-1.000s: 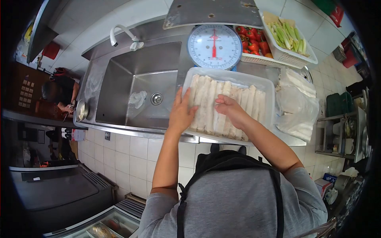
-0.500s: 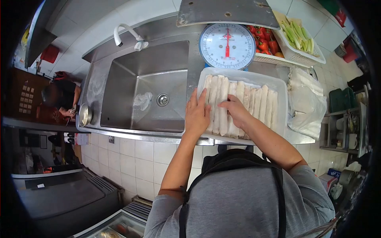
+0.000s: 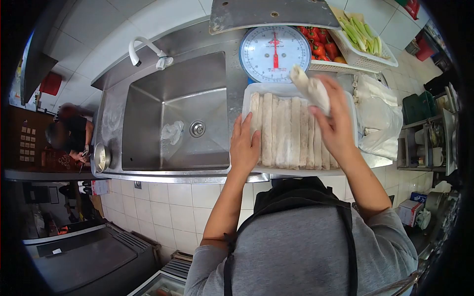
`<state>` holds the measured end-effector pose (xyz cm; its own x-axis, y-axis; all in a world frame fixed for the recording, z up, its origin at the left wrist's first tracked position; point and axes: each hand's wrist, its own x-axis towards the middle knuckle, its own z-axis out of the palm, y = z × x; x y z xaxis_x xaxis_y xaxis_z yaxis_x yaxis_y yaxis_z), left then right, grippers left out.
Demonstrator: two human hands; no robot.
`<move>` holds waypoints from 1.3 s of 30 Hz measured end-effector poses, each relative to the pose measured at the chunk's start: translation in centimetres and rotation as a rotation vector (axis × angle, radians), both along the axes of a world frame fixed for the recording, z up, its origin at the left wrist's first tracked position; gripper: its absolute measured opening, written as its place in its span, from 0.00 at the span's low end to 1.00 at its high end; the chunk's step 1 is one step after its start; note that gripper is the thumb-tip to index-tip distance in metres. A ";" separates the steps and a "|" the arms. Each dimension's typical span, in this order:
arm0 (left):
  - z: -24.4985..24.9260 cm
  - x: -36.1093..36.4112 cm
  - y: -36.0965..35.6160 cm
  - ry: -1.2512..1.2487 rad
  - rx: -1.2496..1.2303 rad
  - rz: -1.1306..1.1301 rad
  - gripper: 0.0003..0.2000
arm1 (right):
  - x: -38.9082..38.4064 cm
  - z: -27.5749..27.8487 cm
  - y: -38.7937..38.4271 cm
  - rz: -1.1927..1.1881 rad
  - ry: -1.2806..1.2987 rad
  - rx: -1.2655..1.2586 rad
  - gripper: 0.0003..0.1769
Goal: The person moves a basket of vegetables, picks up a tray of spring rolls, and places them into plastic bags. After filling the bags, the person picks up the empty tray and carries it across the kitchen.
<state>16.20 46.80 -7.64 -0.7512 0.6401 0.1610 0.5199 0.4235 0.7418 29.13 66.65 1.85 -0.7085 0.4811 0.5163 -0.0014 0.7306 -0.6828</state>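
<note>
White rolls (image 3: 281,130) lie side by side in a clear plastic container (image 3: 351,111) on the steel counter. My left hand (image 3: 245,145) rests at the container's left edge, its fingers apart and nothing in it. Above the container's right part, my right hand (image 3: 335,116) grips a white roll (image 3: 311,88), which is tilted and slightly blurred. Whether it is one roll or more I cannot tell. Right behind the container stands a round dial scale (image 3: 275,54).
A steel sink (image 3: 177,113) with a white faucet (image 3: 148,52) lies left. Behind right are red peppers (image 3: 321,44) and a basket of green stalks (image 3: 363,37). Wrapped white rolls (image 3: 379,118) lie right. A person (image 3: 74,133) works beside a bowl (image 3: 101,158) at far left.
My right hand has lifted from the container up and to the right with a roll in its grip. My left hand stays at the left edge. The view has shifted slightly.
</note>
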 end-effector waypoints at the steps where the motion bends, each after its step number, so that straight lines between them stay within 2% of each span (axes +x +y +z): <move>1: 0.0 0.0 0.0 -0.003 -0.006 -0.001 0.27 | 1.1 1.4 0.1 -0.044 -0.071 0.163 0.32; 3: 0.2 0.0 0.1 -0.016 -0.022 -0.003 0.27 | 2.8 0.7 0.3 -0.051 -0.308 0.414 0.38; 5: 0.8 0.1 0.1 -0.040 -0.045 -0.005 0.28 | 4.1 -5.3 0.4 0.025 -0.643 0.584 0.45; 6: 0.7 0.1 0.0 -0.027 -0.049 -0.007 0.29 | 5.8 -9.2 0.6 0.126 -0.866 0.456 0.51; 9: 0.4 0.1 0.1 0.064 -0.064 -0.001 0.30 | 5.3 -8.1 1.0 0.117 -0.826 0.545 0.50; 11: 0.9 0.4 0.3 0.188 -0.091 0.019 0.30 | 4.5 -7.6 2.0 0.156 -0.847 0.494 0.48; 14: 2.9 1.3 0.6 0.524 -0.164 0.054 0.30 | 3.2 -6.7 3.3 0.208 -0.874 0.382 0.42; 17: 2.8 1.6 1.0 0.431 -0.192 -0.147 0.28 | 2.3 -6.7 3.2 0.182 -0.908 0.211 0.38; 21: 2.1 2.1 3.9 0.190 -0.371 -0.151 0.31 | 2.2 -6.6 3.9 0.161 -0.950 0.057 0.35; 24: 1.3 1.8 6.0 0.109 -0.550 -0.087 0.34 | 3.0 -6.3 5.7 0.160 -0.766 -0.282 0.31; 26: 1.5 1.6 6.9 0.029 -0.583 -0.084 0.36 | 3.3 -6.3 5.9 0.229 -0.536 -0.947 0.29; 27: 1.6 1.9 7.0 -0.134 -0.446 -0.112 0.36 | 3.4 -6.3 6.0 0.259 -0.396 -1.271 0.27; 29: 2.1 3.0 7.3 -0.452 -0.167 -0.171 0.35 | 3.5 -6.7 5.6 0.310 -0.252 -1.551 0.25; 31: 1.9 5.3 8.4 -0.508 -0.014 -0.265 0.37 | 3.6 -7.6 4.9 0.356 -0.097 -1.826 0.23; 32: 1.9 6.6 8.8 -0.490 0.036 -0.269 0.33 | 3.5 -7.8 4.8 0.378 -0.124 -1.800 0.24; 35: 2.7 6.4 8.6 -0.548 0.030 -0.394 0.25 | 3.7 -7.5 4.7 0.170 -0.243 -1.505 0.27; 36: 3.3 6.5 8.3 -0.627 0.087 -0.408 0.17 | 4.0 -7.1 5.1 0.157 -0.220 -1.541 0.32; 39: 5.6 5.6 6.6 -0.402 0.107 -0.442 0.16 | 5.0 -7.1 7.1 0.185 -0.344 -1.243 0.38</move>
